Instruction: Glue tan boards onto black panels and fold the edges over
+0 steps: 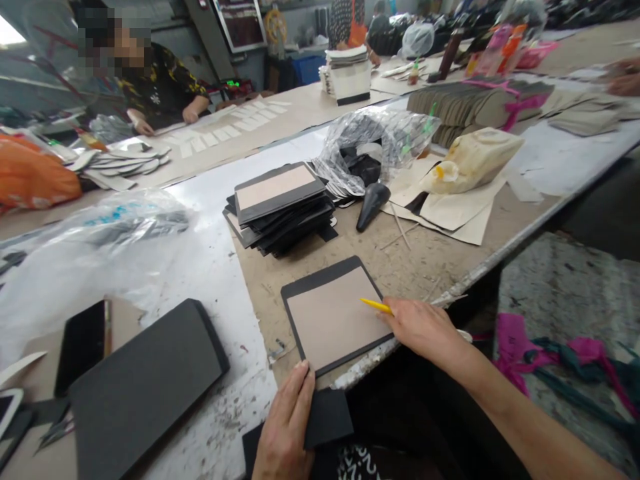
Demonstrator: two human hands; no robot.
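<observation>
A beige panel with a black border (pixel 330 313) lies at the table's front edge. My right hand (pixel 425 333) is at its right side, fingers closed round a slim yellow pointed tool (pixel 376 306) whose tip is over the beige face. My left hand (pixel 287 420) rests with fingers stretched out, their tips at the panel's lower left corner. Beside that hand is a flat black piece (pixel 329 420), partly covered by it. Behind the panel stands a stack of similar black-bordered panels (pixel 280 207).
A large dark grey block (pixel 150 393) and a black phone (pixel 83 347) lie at left. A dark cone-shaped object (pixel 373 207), a clear plastic bag (pixel 400 133) and a yellowish jug (pixel 475 160) are behind. Across the table a person (pixel 160 87) works on white pieces.
</observation>
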